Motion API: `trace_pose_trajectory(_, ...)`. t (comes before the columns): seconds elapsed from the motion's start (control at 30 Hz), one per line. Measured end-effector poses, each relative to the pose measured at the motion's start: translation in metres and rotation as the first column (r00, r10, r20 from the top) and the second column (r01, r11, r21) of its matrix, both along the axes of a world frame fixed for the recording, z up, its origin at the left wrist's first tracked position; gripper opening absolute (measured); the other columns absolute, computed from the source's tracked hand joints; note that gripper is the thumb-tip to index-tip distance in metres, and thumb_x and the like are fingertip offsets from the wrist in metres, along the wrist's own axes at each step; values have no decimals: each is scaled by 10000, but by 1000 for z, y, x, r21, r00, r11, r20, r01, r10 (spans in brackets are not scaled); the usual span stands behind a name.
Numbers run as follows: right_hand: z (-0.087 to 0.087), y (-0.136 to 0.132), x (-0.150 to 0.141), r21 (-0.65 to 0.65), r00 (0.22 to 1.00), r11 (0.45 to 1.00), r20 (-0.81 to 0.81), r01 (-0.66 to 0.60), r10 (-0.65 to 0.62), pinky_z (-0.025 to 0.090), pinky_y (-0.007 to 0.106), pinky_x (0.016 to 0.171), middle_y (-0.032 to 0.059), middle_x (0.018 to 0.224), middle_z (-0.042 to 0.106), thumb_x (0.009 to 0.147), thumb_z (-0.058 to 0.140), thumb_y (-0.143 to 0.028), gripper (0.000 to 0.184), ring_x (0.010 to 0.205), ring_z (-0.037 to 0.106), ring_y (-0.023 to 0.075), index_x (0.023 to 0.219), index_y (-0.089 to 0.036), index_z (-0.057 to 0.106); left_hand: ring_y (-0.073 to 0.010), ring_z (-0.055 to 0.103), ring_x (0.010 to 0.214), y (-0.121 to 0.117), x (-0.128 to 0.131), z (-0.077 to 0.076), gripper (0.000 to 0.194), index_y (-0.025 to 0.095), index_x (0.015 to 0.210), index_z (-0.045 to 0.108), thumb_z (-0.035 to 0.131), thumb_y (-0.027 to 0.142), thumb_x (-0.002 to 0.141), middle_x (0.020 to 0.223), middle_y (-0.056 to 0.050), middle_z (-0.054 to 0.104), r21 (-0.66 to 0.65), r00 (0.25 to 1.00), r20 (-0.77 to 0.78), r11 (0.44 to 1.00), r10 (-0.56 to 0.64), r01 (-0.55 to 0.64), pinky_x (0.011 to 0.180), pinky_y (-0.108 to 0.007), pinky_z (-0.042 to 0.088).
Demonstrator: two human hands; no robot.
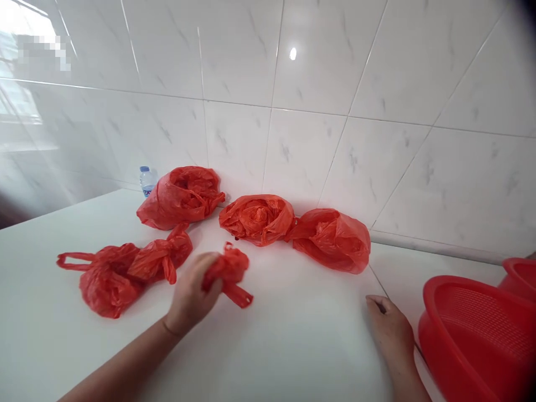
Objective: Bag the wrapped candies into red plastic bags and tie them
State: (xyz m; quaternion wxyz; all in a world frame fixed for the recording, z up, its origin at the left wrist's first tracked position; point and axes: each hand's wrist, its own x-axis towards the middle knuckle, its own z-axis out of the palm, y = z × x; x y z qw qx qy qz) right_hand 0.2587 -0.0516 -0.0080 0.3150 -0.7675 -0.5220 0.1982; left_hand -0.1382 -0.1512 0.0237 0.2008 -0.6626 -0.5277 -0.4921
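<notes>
My left hand (191, 293) is closed around a small knotted red plastic bag (229, 271) held just above the white counter (293, 335). My right hand (390, 329) rests on the counter with its fingers curled under, nothing visible in it, beside a red colander basket (473, 335). Several other red plastic bags lie around: a knotted pair at the left (121, 271), one against the wall (180, 196), and two more side by side behind the held bag (255, 219) (333, 239).
A small water bottle with a blue cap (146, 180) stands behind the far left bag. A second red basin rim (521, 273) shows at the right edge. White marbled tiles (318, 111) form the wall behind the counter.
</notes>
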Motion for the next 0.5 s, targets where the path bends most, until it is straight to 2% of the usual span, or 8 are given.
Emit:
trace_pose_trajectory(0.07,0,-1,0,-7,1000,1000,10,3,-3,430,346,700,46,1021,655,741,444,-408,284,875,585,256,904,-253,618,-289,515,1125,-2,-17,4,488,196,1244,441,555,113,777,1201,-118,524,59,979,13,977,205,-205,953,-494,429)
trace_pose_trajectory(0.13,0,-1,0,-14,1000,1000,21,3,-2,430,346,691,47,1020,654,743,442,-411,284,871,583,257,902,-254,618,-320,430,1230,-5,-20,6,506,213,1255,437,581,125,778,1303,-131,462,102,960,-15,955,281,-278,1025,-541,342)
trace_pose_trajectory(0.2,-1,-1,0,-13,1000,1000,22,-8,8,429,342,684,43,1017,655,743,445,-416,282,871,583,254,896,-257,620,-315,373,1285,-6,-11,2,473,233,1235,455,577,125,792,1355,-130,421,75,971,-88,973,223,-217,1049,-534,315)
trace_pose_trajectory(0.27,-3,-1,-1,-7,999,1000,18,-27,27,428,337,682,38,1007,659,744,448,-419,279,868,584,249,890,-259,623,-292,339,1317,-5,5,-5,454,236,1257,447,544,140,825,1402,-130,380,-126,982,-185,990,47,-71,1046,-490,342)
trace_pose_trajectory(0.33,-4,-1,-5,5,999,999,22,-44,44,424,333,682,39,998,661,747,450,-413,274,858,586,244,884,-255,627,-286,331,1330,-4,24,-15,480,247,1323,404,523,223,858,1454,-130,334,-448,945,-249,890,-211,81,1035,-476,361)
trace_pose_trajectory(0.4,-4,-2,-14,18,998,999,34,-45,44,420,329,684,42,993,660,756,446,-398,267,848,586,238,880,-247,629,-316,281,1357,-1,42,-22,556,278,1390,329,510,368,872,1501,-123,266,-700,882,-243,702,-403,129,1051,-533,313)
trace_pose_trajectory(0.43,-3,-2,-22,24,998,999,40,-46,45,418,325,688,41,992,659,763,442,-389,261,846,584,232,879,-246,627,-336,234,1373,1,51,-25,596,300,1411,294,496,440,869,1518,-117,225,-769,862,-232,628,-450,121,1062,-573,263)
trace_pose_trajectory(0.5,-2,-3,-41,45,995,995,53,-86,84,414,315,702,29,984,656,782,426,-369,246,845,578,215,872,-247,620,-356,127,1394,5,67,-27,646,333,1437,225,449,532,866,1540,-108,139,-830,853,-221,550,-472,89,1074,-621,163)
